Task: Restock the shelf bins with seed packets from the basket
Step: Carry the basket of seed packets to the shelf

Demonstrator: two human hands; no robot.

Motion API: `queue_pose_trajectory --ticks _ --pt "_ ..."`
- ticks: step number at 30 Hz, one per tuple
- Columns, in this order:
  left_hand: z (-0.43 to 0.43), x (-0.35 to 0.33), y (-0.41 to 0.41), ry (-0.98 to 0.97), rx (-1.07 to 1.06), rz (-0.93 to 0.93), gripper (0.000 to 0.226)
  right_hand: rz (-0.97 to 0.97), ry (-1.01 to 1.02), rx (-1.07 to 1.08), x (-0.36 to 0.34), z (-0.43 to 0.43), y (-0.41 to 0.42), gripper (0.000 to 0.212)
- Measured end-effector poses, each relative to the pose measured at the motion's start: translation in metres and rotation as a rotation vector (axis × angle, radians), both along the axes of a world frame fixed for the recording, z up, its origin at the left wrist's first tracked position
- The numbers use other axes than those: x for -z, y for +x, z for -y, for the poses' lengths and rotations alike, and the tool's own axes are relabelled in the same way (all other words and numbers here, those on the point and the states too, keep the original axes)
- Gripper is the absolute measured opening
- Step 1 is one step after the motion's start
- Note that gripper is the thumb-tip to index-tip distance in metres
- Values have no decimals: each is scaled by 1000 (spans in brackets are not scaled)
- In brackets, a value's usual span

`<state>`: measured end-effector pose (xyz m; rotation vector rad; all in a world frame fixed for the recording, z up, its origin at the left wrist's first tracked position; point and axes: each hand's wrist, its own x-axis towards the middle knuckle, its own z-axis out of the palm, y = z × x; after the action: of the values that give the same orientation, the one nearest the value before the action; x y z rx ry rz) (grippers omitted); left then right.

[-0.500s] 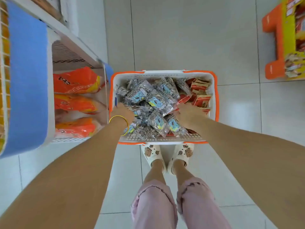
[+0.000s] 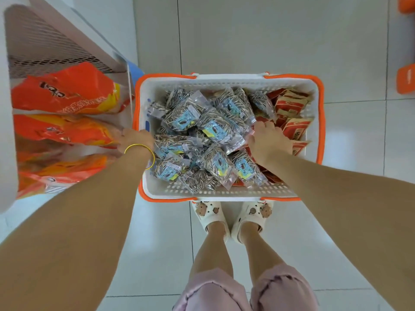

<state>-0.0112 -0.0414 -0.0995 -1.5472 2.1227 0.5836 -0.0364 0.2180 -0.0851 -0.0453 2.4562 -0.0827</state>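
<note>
– Down at the white perforated plastic basket with the orange rim (image 2: pixel 321 122), which hand is closer to the stock?

– Her right hand (image 2: pixel 268 142). It is inside the basket, right of centre. The clear seed packets with blue labels (image 2: pixel 215 129) are heaped in the middle and left of the basket, so they lie just to the left of that hand.

– Which way do the packets run?

– Every way. They are tumbled flat and slanted with no shared long axis. The nearest one has a corner against her thumb side.

– And the fingers?

– The fingers (image 2: pixel 265 126) are bent, with the tips down on the seam between the clear packets and the red and kraft paper packets (image 2: pixel 292 129) along the basket's right side. The back of the hand hides whether they have closed on a packet.

– And the left hand?

– Her left hand (image 2: pixel 134 140), with a thin gold bangle (image 2: pixel 143 151) at the wrist, is over the basket's left rim. It is blurred, so I cannot tell how its fingers lie or whether they hold anything.

– What is beyond it?

– Left of the basket is a white shelf bin (image 2: pixel 125 86) holding large orange bags (image 2: pixel 67 90). My guess is that the right hand lifts a packet and the left carries it across.
</note>
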Motion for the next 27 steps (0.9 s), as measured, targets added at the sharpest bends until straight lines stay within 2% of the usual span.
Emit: queue_pose_trajectory --ticks 2,4,7,10,16,20,22,24,25,27 --pt "-22 -24 4 -183 62 -75 44 2 -3 44 -2 -2 6 35" --pt "-60 -55 9 -225 180 -195 40 12 15 109 -9 -5 12 35" --pt "-124 -77 2 -35 271 -256 34 33 48 306 -19 -17 17 40" --pt "-171 -77 -10 128 271 -252 27 59 31 534 -16 -41 15 51" --pt "-200 -56 -12 115 375 -286 27 113 70 890 21 -102 0 75" --pt "-210 -47 -12 150 398 -306 27 243 -75 1100 32 -122 0 81" --pt "-213 -47 -12 167 395 -318 29 214 -70 1049 24 -126 5 75" --pt "-212 -51 -12 177 377 -312 31 52 -14 933 9 -124 12 53" --pt "-210 -54 -12 178 370 -307 32 -53 -56 903 -1 -120 15 38" --pt "-204 -61 -11 178 358 -302 33 -154 -327 967 -19 -107 19 12"
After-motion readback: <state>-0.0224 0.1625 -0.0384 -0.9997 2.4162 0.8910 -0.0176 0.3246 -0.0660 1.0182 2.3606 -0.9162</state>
